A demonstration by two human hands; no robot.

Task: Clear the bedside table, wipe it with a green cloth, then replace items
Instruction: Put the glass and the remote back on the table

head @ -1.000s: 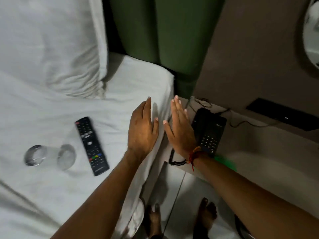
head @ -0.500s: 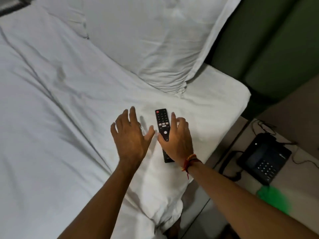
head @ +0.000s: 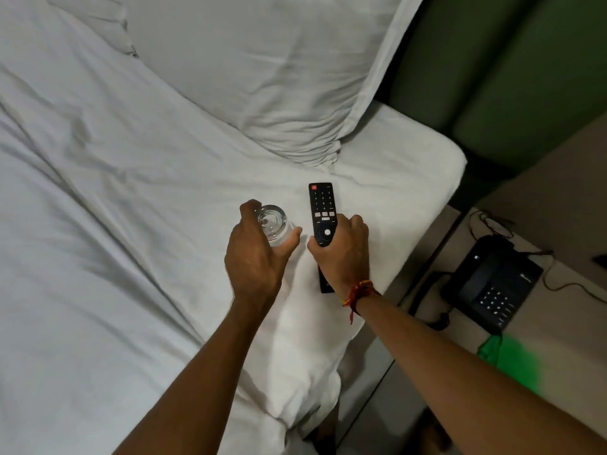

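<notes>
On the white bed sheet (head: 124, 198), my left hand (head: 256, 254) curls around a clear drinking glass (head: 273, 223), seen from above. Just to its right, my right hand (head: 341, 254) grips the lower half of a black TV remote (head: 322, 205), whose buttons face up; a red thread band circles that wrist. The bedside table (head: 558, 290) is at the right edge, holding a black corded telephone (head: 492, 287) and a bright green cloth (head: 512, 359) near its front.
A white pillow (head: 262, 70) lies at the head of the bed against a green padded headboard (head: 512, 77). Thin cables (head: 486, 221) trail behind the telephone. The floor gap between bed and table is dark.
Both hands went from hovering open beside the table to the bed. The right hand closed on the remote and the left hand closed around the glass. The view swung left.
</notes>
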